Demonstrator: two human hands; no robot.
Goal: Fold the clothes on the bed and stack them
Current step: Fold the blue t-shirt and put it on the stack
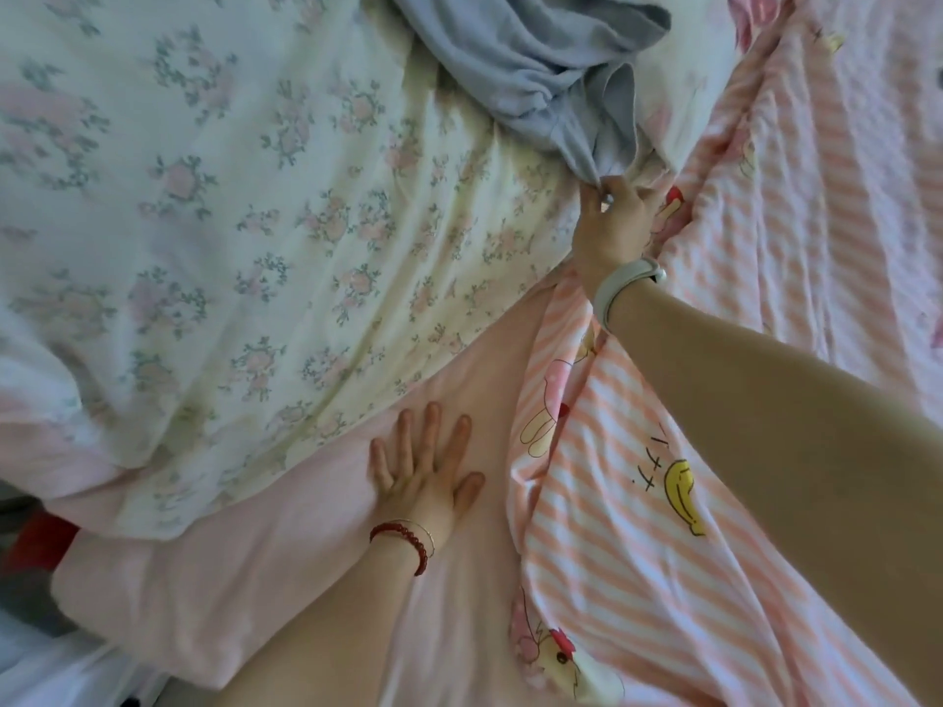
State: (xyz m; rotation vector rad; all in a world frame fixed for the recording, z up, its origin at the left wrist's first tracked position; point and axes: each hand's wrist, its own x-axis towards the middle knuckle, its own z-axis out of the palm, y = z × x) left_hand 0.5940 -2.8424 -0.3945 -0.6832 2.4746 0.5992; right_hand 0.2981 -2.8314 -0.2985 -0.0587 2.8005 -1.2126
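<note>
On the left lies the floral quilt (214,237), bunched over the plain pink sheet (286,594) of the bed. My left hand (426,477) rests flat on that pink sheet, fingers straight and spread, holding nothing; it props me as I lean in. A red bead bracelet (403,540) sits on that wrist.

Further right and up, the grey-blue garment (541,68) lies crumpled at the far side, partly on the quilt and against a white pillow (684,94). My right hand (612,222), with a pale wristband (625,290), is clamped on the garment's lowest corner, fingers and thumb pinching the cloth.

To the right spreads the pink striped sheet (663,579) with cartoon prints, rumpled under my right arm.

I judge the fold has not begun; the garment must first come toward me. The risk lies in the pinch: I hold only one small corner, so a pull may drag the garment out twisted, or it may slip free. The quilt and striped sheet are loose near it, and my fingers may be catching bedding too, which would come along with it.
</note>
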